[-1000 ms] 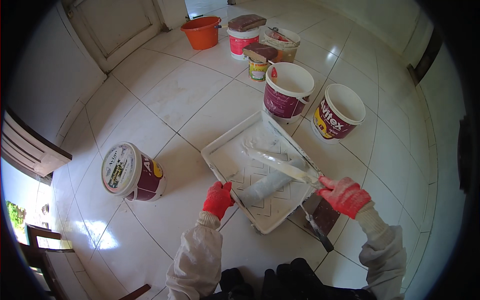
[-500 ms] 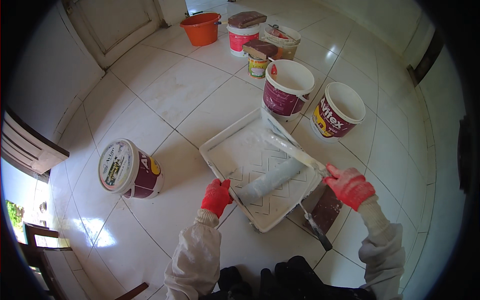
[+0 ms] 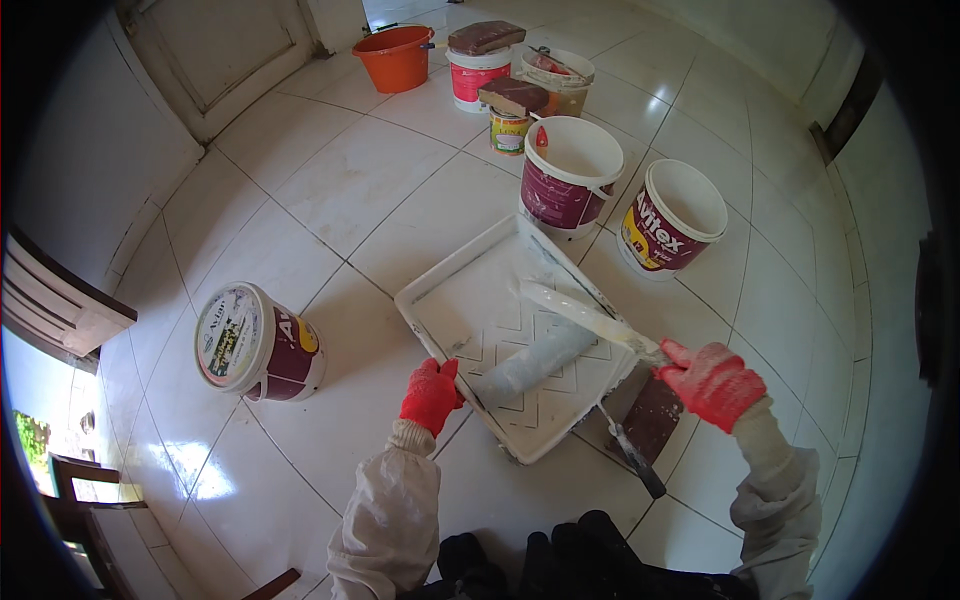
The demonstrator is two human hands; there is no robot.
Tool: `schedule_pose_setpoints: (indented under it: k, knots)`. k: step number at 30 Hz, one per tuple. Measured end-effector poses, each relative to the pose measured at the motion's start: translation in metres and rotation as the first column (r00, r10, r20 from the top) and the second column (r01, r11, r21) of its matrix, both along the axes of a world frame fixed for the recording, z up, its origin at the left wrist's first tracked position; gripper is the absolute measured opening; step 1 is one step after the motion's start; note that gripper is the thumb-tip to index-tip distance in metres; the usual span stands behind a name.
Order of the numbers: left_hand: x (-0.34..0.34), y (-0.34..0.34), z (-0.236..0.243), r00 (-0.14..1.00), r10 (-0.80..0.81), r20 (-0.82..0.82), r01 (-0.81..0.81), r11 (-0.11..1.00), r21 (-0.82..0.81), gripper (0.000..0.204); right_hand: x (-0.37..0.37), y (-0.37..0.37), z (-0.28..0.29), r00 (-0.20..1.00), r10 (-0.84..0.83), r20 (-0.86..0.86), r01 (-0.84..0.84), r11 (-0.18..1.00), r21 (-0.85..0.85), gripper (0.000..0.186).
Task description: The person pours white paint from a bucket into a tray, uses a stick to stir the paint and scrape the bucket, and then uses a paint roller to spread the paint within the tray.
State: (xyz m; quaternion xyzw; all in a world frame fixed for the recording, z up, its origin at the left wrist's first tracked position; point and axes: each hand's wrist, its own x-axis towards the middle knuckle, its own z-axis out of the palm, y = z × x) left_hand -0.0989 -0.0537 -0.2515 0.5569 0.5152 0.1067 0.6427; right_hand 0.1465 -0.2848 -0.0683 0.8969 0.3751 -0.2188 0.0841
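Note:
My left hand (image 3: 430, 398), in a red glove, grips the left rim of a white paint tray (image 3: 421, 319) on the floor. In my gloved right hand (image 3: 712, 385) is a long, paint-coated stick (image 3: 585, 319), angled over the tray with its far end in the white paint (image 3: 492, 280). Beneath the stick, a pale grey roller (image 3: 517, 372) lies across the ridged part of the tray, its black handle (image 3: 643, 473) sticking out over the right edge. A dark maroon board (image 3: 648, 423) lies on the floor, partly under that edge.
A lidded bucket (image 3: 283, 350) stands left of the tray. Two open buckets (image 3: 560, 201) (image 3: 660, 240) stand beyond it. Farther back are an orange bucket (image 3: 393, 65), a board-topped pail (image 3: 480, 82), a board-topped can (image 3: 508, 138), another pail (image 3: 568, 98) and a white door (image 3: 225, 55).
The stick's far end shifted right and away from me, then slightly back toward the left. My right hand moved a little right. My left hand stayed on the tray rim.

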Motion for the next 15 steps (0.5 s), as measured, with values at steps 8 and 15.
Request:
schedule_pose_setpoints:
  k: [8,15]
  knots:
    - [0.002,-0.001,0.001,1.000,0.009,0.015,-0.009,1.000,-0.020,0.031,-0.004,-0.002,0.005,1.000,-0.013,0.001,0.013,1.000,-0.024,0.039]
    - [0.000,0.000,0.000,0.999,0.009,0.037,-0.009,1.000,-0.009,0.031,-0.014,-0.004,-0.005,0.998,-0.056,-0.007,0.057,0.993,0.104,0.044]
